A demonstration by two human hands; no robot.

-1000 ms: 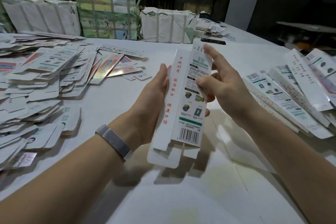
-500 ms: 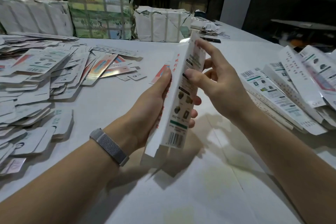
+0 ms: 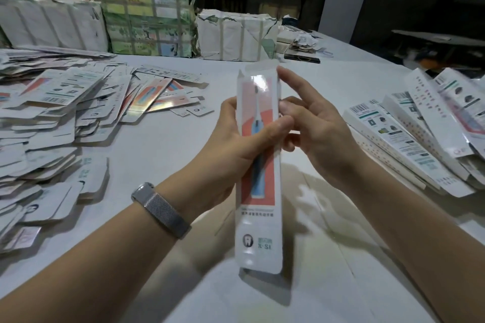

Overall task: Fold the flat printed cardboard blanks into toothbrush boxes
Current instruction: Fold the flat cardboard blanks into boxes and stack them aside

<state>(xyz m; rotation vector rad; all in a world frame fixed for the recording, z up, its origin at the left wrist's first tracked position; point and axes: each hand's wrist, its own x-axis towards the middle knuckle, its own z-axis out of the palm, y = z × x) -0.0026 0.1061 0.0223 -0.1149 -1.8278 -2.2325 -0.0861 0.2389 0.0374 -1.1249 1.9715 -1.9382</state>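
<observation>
Many flat blanks (image 3: 52,123) litter white table (image 3: 162,155); left hand (image 3: 236,144) grips box (image 3: 259,165); right hand (image 3: 315,123) loose-fingered.

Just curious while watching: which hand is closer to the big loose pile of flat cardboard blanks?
Left. The left hand, holding the toothbrush box, is on the side of the flat blanks pile. The right hand is across the box, by the folded boxes.

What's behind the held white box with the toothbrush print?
Behind the white printed cardboard box: left hand fingers, right hand fingertips and white table. Its back panel is hidden.
</observation>
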